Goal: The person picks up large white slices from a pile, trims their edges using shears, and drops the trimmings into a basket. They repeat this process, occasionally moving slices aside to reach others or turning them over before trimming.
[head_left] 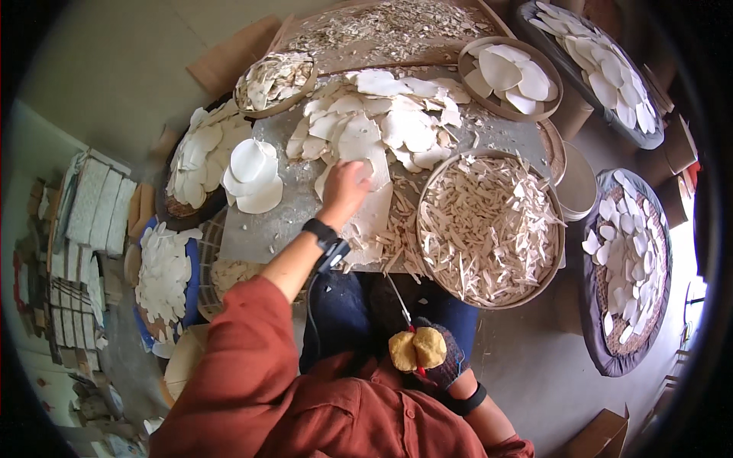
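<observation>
My left hand [347,187], bare and wearing a dark watch, reaches over the grey work table [294,221]. Its fingers are curled at the edge of a flat white piece [372,210], beside a heap of similar thin sheets [355,133]; the fingertips are partly hidden. Low by my lap, my right hand [449,365] wears a dark knitted glove. It is closed around a slim-bladed tool with a yellow padded grip [418,349] and a red part. The metal blade points away from me, toward the table's near edge.
A round tray of pale slivers [492,225] sits at the table's right. A small stack of white discs [252,175] lies left. Bowls of pieces [510,76] [275,80] stand behind. Loaded baskets [626,267] [164,271] flank the table, and a scrap-covered board [389,30] lies at the back.
</observation>
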### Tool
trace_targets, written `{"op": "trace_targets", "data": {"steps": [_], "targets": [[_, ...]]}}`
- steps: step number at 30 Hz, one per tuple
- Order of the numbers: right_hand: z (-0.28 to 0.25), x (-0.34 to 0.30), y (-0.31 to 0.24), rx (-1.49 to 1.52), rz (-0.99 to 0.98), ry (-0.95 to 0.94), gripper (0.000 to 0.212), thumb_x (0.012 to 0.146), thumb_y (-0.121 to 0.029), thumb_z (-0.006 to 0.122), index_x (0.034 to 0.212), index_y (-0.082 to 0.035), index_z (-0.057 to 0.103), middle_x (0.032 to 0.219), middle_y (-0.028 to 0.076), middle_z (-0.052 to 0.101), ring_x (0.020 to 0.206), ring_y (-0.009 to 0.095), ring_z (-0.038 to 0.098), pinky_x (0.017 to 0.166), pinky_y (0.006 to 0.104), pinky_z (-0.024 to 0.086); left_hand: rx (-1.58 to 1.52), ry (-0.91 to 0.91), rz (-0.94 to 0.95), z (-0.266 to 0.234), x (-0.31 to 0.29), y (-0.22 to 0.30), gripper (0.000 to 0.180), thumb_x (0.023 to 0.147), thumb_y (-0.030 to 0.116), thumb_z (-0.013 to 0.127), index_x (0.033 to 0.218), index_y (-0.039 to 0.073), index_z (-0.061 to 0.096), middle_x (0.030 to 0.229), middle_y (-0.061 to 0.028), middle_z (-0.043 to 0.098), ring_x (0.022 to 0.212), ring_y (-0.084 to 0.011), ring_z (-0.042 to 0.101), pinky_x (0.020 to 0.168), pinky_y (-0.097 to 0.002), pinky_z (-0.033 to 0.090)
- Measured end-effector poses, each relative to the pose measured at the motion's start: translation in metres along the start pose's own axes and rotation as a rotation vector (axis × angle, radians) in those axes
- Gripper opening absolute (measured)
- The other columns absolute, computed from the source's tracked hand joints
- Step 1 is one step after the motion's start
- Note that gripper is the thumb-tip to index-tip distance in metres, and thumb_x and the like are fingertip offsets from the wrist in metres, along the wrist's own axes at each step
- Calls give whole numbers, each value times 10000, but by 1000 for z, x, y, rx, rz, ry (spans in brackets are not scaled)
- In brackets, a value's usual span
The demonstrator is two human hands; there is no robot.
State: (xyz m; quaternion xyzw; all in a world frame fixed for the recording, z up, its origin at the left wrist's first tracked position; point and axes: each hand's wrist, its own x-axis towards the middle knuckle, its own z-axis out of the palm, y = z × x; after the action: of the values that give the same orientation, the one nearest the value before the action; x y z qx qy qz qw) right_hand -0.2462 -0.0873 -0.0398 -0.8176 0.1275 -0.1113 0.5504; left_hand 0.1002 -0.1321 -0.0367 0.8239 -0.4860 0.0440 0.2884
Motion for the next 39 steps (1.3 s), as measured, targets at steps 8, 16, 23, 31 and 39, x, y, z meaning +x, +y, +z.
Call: {"op": "trace_targets", "data": {"steps": [8,16,23,31,39], "targets": [[4,15,-13,60,171,-52,366,688,-242,696,949,-44,533,816,137,576,777,332,559,688,355,461,81,40,129,-2,7,-8,266,715,165,606,933,13,620,885,-180,604,847,-320,575,750,-392,466],[6,25,-27,-63,94,-115,367,690,-285,670,981,-96,551,837,136,600,818,346,579,705,376,473,-135,230,-204,14,12,-50,202,772,177,527,830,21,642,690,-181,620,639,-300,625,586,-373,483],[18,9,-7,325,124,36,346,710,-260,655,971,-59,551,859,125,606,848,314,580,736,361,465,-1019,-149,-490,-32,-15,-20,175,855,95,531,960,-31,592,856,-118,643,695,-168,640,582,-242,516],[29,70,-6,573,61,276,212,852,-80,510,1033,18,561,992,130,622,886,232,619,782,316,492,-1241,-350,-447,-79,-113,73,244,880,59,517,1110,-1,461,926,-128,633,740,-171,643,623,-254,533],[36,62,9,988,161,119,307,886,-149,547,1136,22,497,1091,113,572,985,186,575,875,324,465,-1284,-74,-510,-62,-128,81,333,878,71,529,1195,6,455,940,-130,631,791,-194,639,716,-289,526]]}}
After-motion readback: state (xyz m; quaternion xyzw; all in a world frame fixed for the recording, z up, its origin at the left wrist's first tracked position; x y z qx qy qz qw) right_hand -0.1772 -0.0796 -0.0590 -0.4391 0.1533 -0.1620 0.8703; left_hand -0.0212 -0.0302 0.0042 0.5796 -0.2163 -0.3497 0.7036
